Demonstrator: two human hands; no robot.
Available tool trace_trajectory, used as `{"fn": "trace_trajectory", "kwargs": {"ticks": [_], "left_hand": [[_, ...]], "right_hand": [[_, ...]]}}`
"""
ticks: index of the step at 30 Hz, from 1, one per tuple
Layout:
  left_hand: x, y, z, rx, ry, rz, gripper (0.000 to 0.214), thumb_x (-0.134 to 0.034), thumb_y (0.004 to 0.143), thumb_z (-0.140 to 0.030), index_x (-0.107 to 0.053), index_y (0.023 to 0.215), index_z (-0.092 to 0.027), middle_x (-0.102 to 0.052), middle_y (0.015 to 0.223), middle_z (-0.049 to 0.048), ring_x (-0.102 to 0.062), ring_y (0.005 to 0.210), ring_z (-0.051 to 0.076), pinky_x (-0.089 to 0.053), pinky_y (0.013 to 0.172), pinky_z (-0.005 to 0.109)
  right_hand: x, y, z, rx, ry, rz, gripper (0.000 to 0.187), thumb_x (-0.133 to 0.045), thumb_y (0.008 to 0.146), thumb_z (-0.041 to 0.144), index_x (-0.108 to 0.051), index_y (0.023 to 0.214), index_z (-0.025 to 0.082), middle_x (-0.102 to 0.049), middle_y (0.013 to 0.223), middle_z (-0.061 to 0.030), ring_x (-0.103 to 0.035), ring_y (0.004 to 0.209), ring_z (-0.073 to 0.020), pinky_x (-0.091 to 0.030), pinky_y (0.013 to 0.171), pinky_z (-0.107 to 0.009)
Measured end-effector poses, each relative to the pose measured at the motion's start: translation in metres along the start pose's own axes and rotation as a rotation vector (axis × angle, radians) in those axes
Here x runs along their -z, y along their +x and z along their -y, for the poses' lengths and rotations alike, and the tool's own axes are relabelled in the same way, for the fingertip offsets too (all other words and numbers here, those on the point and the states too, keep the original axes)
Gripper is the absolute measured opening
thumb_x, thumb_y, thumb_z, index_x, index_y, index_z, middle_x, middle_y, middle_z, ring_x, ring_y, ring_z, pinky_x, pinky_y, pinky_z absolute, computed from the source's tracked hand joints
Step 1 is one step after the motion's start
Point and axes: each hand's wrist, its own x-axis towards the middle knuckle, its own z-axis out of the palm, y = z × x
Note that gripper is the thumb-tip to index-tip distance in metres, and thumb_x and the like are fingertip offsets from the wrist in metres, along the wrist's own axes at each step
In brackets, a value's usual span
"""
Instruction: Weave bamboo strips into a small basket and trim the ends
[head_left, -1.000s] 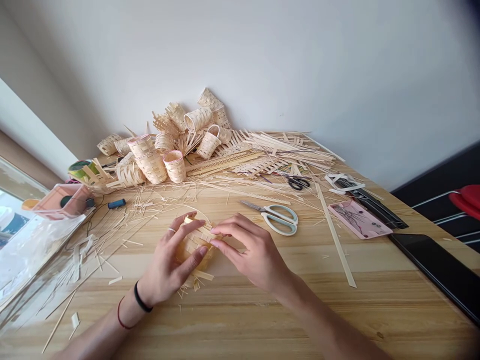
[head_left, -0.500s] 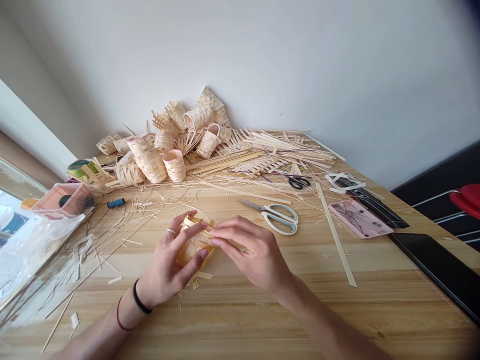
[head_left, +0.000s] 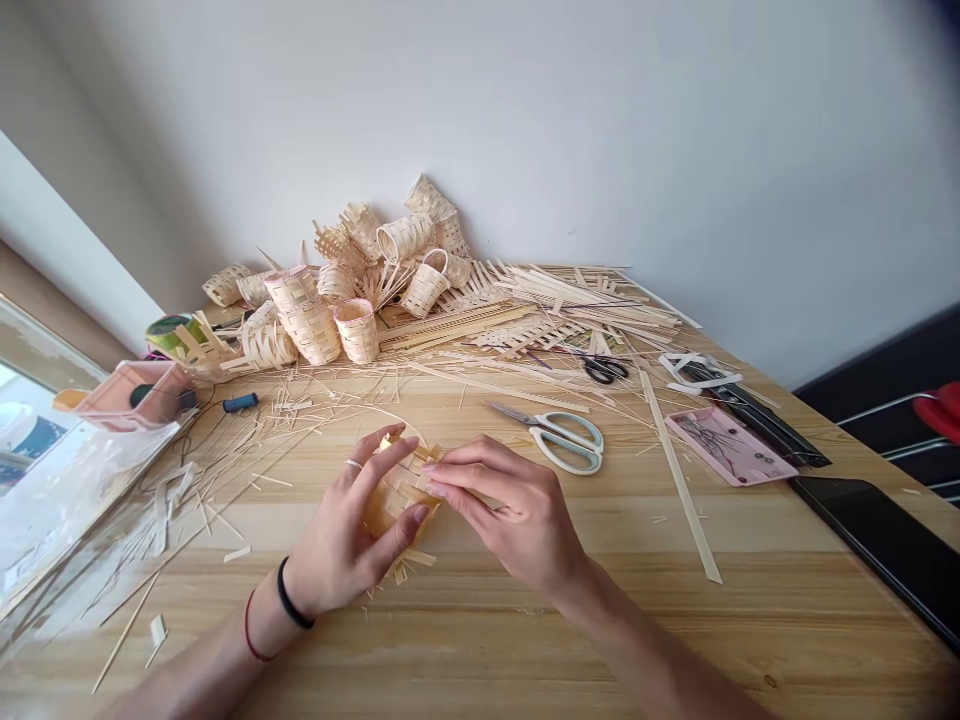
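Observation:
A small unfinished basket of woven bamboo strips [head_left: 390, 500] sits low over the wooden table [head_left: 750, 620], with loose strip ends sticking out around it. My left hand [head_left: 345, 530] wraps its far side and holds it. My right hand [head_left: 506, 510] comes in from the right, its fingertips pinching strips at the basket's edge. Much of the basket is hidden by my fingers. White-handled scissors [head_left: 566, 442] lie open to the right of my right hand, not touched.
Several woven bamboo baskets [head_left: 315, 320] are heaped at the back of the table among bundles of strips. Bamboo scraps cover the left side. There are also black-handled scissors [head_left: 606, 370], a pink tray [head_left: 727, 445], a pink box [head_left: 131, 395] and a black tablet [head_left: 877, 545].
The whole view has shifted slightly. My hands stay on the basket, and my right fingers have moved a little along its edge strips.

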Motion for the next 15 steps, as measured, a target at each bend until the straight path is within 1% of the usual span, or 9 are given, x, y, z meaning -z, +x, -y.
{"fn": "trace_trajectory", "kwargs": {"ticks": [2,6,9,12,15], "left_hand": [[-0.0013,-0.0002,0.0009,0.010,-0.011,-0.009,0.062,-0.067,0.100,-0.028,-0.038,0.155,-0.026,-0.055,0.156,0.0177,-0.053,0.147,0.029,-0.052,0.115,0.045],[-0.0028,0.0010,0.0012,0.012,-0.004,0.005,0.056,-0.068,0.099,-0.029,-0.043,0.149,-0.025,-0.055,0.156,0.0185,-0.052,0.148,0.030,-0.054,0.114,0.046],[-0.0033,0.0013,0.0010,0.017,-0.009,-0.004,0.057,-0.069,0.099,-0.030,-0.042,0.148,-0.025,-0.055,0.156,0.0199,-0.055,0.146,0.031,-0.054,0.113,0.048],[-0.0031,0.0005,0.0005,0.017,-0.013,-0.004,0.057,-0.069,0.098,-0.030,-0.042,0.148,-0.024,-0.055,0.156,0.0207,-0.055,0.146,0.031,-0.054,0.112,0.048],[-0.0028,0.0000,0.0000,0.017,-0.013,0.004,0.055,-0.069,0.098,-0.029,-0.043,0.147,-0.024,-0.054,0.156,0.0208,-0.055,0.146,0.031,-0.055,0.112,0.047]], "right_hand": [[-0.0003,-0.0003,0.0010,-0.035,0.019,-0.010,0.020,-0.071,0.096,0.003,-0.082,0.106,0.016,-0.079,0.093,-0.0100,-0.075,0.084,-0.0193,-0.062,0.075,-0.030],[-0.0009,-0.0003,0.0038,-0.143,0.075,-0.027,0.021,-0.071,0.095,0.005,-0.082,0.107,0.018,-0.080,0.095,-0.0080,-0.076,0.086,-0.0190,-0.061,0.077,-0.031],[-0.0006,0.0009,0.0055,-0.223,0.140,-0.025,0.019,-0.073,0.095,0.008,-0.083,0.103,0.022,-0.080,0.094,-0.0054,-0.076,0.087,-0.0188,-0.060,0.078,-0.031],[0.0006,0.0027,0.0064,-0.335,0.209,-0.010,0.016,-0.075,0.094,0.012,-0.083,0.098,0.024,-0.081,0.092,-0.0028,-0.075,0.086,-0.0188,-0.059,0.080,-0.032],[0.0016,0.0039,0.0063,-0.425,0.251,0.026,0.011,-0.076,0.092,0.015,-0.082,0.095,0.024,-0.080,0.089,-0.0017,-0.074,0.085,-0.0191,-0.057,0.079,-0.033]]}}
